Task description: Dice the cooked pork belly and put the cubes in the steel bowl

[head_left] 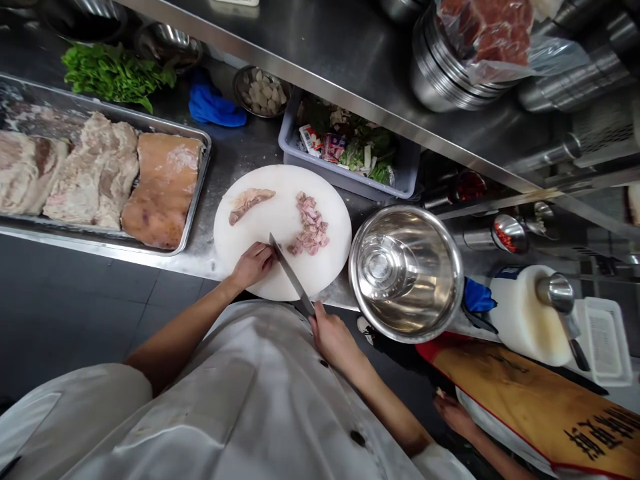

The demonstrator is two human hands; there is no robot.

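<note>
My right hand (330,335) grips the handle of a kitchen knife (291,273), whose blade slants across a round white cutting board (240,263). The curled fingers of my left hand (255,265) press down on the board beside the blade near its tip. Whatever lies under those fingers is hidden. Farther up the board rests a strip of meat (250,202), apart from both hands. To the right of the blade lies a loose pile of chopped pinkish meat (311,227).
Right of the board stands a large steel bowl (406,273). Behind are a grey bin (345,175) of scraps and a small bowl (261,92) of pale pieces. A metal tray (197,220) holds meat slabs at left. A steel shelf (350,73) overhangs; a co-worker's hand (454,413) shows lower right.
</note>
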